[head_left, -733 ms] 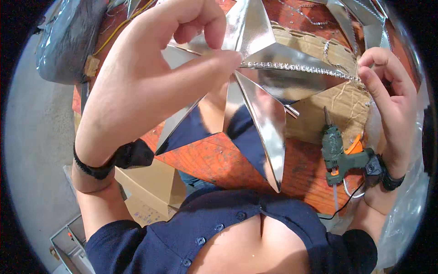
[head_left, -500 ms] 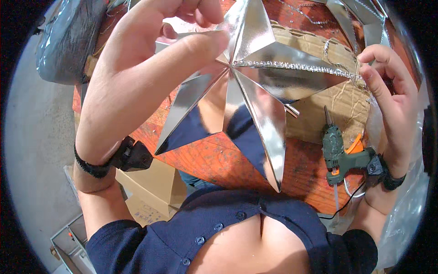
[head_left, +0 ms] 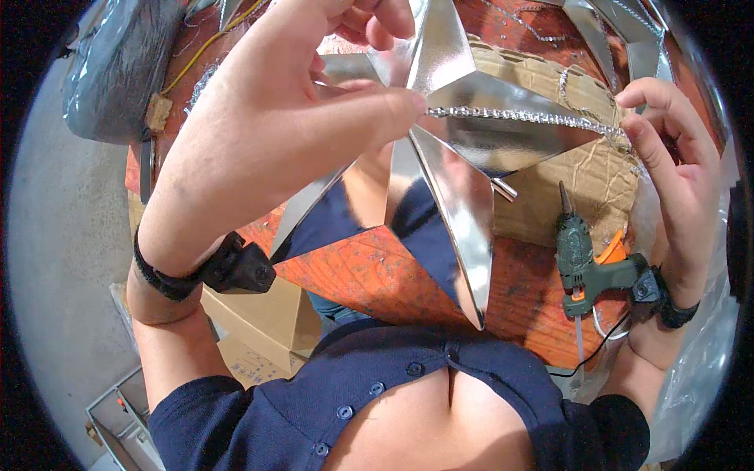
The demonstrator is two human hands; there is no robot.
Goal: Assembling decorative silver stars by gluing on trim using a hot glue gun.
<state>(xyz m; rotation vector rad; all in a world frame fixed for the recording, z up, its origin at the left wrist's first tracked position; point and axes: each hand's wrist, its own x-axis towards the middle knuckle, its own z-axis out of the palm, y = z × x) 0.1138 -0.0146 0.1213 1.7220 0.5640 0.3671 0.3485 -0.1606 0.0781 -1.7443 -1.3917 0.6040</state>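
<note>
A mirror-like silver star (head_left: 444, 184) with raised ridges lies below my hands. A sparkling rhinestone chain (head_left: 518, 116) runs along the ridge of its right point. My left hand (head_left: 314, 118) reaches over the star's upper left; the thumb tip rests on the chain's inner end, near the star's centre. Its other fingers are loosely bent and apart from the thumb. At the tip of the right point, my right hand (head_left: 667, 133) pinches the chain's outer end between thumb and forefinger. My left hand covers part of the star.
A green glue gun (head_left: 589, 267) with an orange trigger lies at the right on the red-brown table (head_left: 353, 271). Cardboard (head_left: 581, 188) lies under the star. More silver pieces (head_left: 605, 39) sit at the far right, a grey plastic bag (head_left: 118, 78) at the far left.
My left hand has moved right and slightly down, bringing its thumb from above the star's centre onto the chain's inner end. My right hand and the star have hardly moved.
</note>
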